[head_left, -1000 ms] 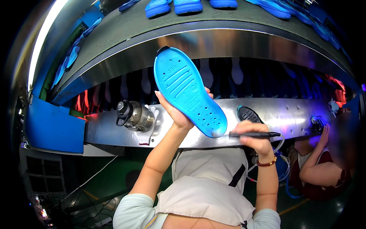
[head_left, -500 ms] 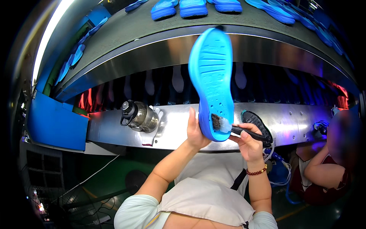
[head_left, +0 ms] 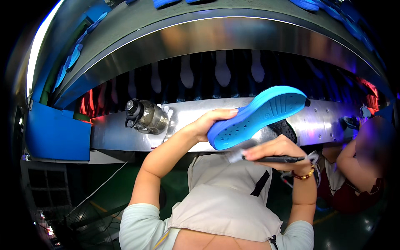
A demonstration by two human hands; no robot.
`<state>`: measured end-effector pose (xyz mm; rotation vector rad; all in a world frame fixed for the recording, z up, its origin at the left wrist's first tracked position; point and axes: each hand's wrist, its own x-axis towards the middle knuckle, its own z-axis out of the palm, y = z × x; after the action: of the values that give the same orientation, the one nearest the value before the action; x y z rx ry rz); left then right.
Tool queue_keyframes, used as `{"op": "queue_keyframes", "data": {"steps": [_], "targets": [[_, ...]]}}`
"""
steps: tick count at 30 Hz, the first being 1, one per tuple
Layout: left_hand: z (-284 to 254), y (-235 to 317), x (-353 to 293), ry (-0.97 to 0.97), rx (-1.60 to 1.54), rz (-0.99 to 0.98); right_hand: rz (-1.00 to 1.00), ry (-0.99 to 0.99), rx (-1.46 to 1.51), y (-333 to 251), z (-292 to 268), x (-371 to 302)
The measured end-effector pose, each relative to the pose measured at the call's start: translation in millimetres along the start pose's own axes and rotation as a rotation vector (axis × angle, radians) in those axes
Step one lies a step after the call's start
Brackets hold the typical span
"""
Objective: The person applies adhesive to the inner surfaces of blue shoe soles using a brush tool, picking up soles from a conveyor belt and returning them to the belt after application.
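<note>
Tilted toward the right, a bright blue shoe sole (head_left: 260,116) is held above the steel ledge. My left hand (head_left: 207,124) is closed around its heel end, thumb along the upper edge. The sole's holed and ridged inner face is turned toward me. My right hand (head_left: 277,151) grips a black-handled brush (head_left: 287,159) just below the sole. The brush head, smeared by motion, points left and is apart from the sole. Partly hidden behind the sole and my right hand, a black sole-shaped piece (head_left: 288,130) lies on the ledge.
A dark-lidded bottle (head_left: 146,117) stands on the steel ledge (head_left: 183,139) at left, beside a white glove (head_left: 166,114). Beyond the ledge, a belt (head_left: 233,9) carries blue soles. Another person's arm (head_left: 354,156) is at the right.
The sole has swung from upright to a rightward tilt and come lower. The brush has left the sole's heel area and moved down, away from it. My view has shifted slightly.
</note>
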<state>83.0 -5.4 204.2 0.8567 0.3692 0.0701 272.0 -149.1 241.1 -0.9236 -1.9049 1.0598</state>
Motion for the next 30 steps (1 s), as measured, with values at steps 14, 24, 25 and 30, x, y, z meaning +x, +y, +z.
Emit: {"op": "queue_keyframes", "data": {"steps": [14, 24, 25, 30], "targets": [[-10.8, 9.0, -14.2, 0.015, 0.223, -0.065, -0.012, 0.062, -0.079, 20.2, -12.0, -7.6], [-34.2, 8.1, -22.2, 0.079, -0.013, 0.023, 0.056, 0.206, -0.081, 31.1, -10.0, -21.3], [-43.8, 5.0, -25.6, 0.105, -0.056, 0.063, 0.078, 0.154, -0.079, 23.3, -7.7, -21.9], [-52.7, -11.1, -15.7, 0.055, -0.345, 0.411, -0.080, 0.356, -0.054, -2.7, 0.4, -13.3]]}}
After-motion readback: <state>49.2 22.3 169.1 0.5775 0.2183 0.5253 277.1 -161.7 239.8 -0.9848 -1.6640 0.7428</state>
